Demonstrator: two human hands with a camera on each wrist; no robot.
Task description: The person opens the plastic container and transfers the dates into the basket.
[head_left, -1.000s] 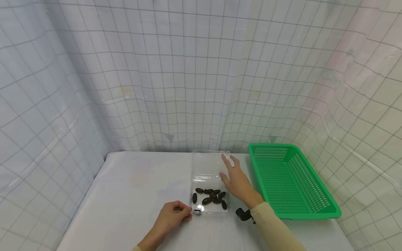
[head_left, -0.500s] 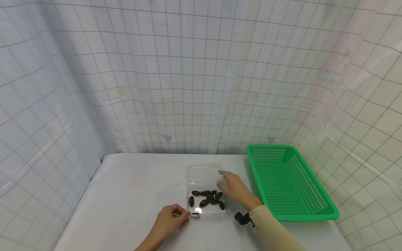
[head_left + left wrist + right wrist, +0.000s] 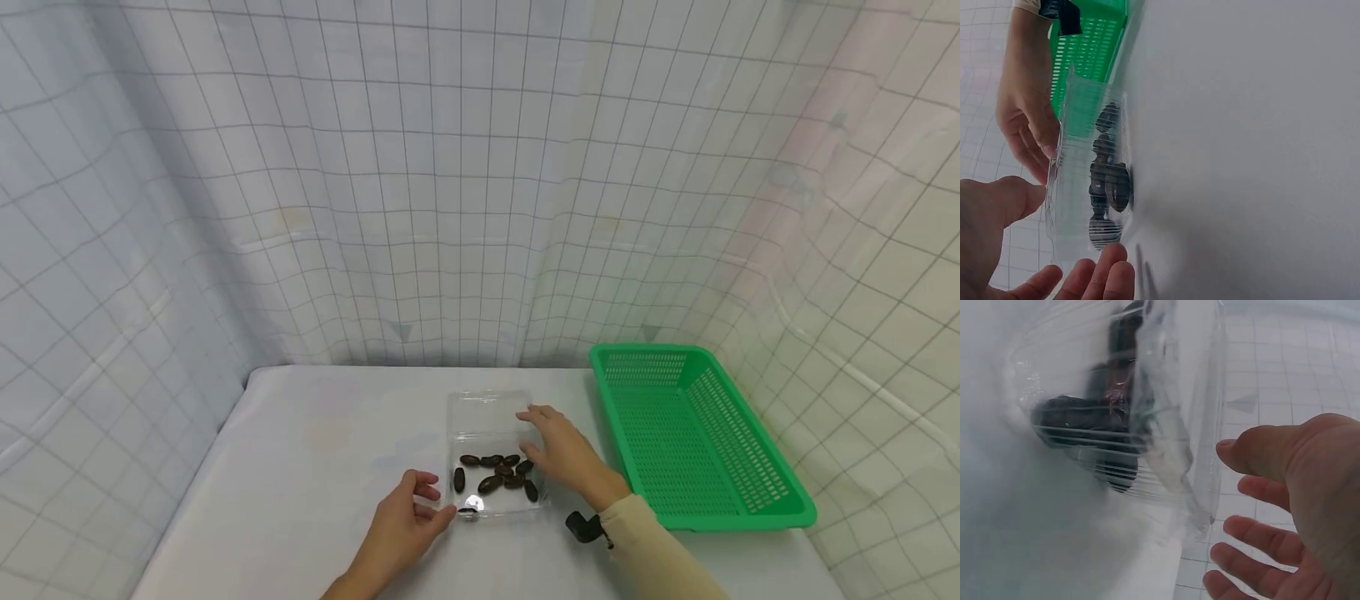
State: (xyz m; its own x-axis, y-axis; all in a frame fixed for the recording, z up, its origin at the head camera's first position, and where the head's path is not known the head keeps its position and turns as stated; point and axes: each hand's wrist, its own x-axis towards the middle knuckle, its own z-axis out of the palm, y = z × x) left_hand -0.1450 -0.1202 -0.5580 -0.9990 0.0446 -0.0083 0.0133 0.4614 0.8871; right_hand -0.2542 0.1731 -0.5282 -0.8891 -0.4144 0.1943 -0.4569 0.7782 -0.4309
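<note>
A clear plastic clamshell box lies on the white-covered table, its lid folded out to the far side. Several dark brown, oval, wrinkled pieces that look like dates lie in the base. My left hand is at the box's near left corner, thumb tip right at the rim, other fingers spread loosely and holding nothing. On the other side my right hand hovers along the right edge near the hinge, fingers loosely extended. In the right wrist view its thumb points at the clear rim.
A green plastic basket with slotted walls stands to the right, close to my right forearm. White gridded curtains hang behind the table and at both sides. A black device is strapped to my right wrist.
My right hand has come nearer to me along the box's right edge, and the lid looks shorter from the head. The left hand's fingers have spread from a pinch at the corner.
</note>
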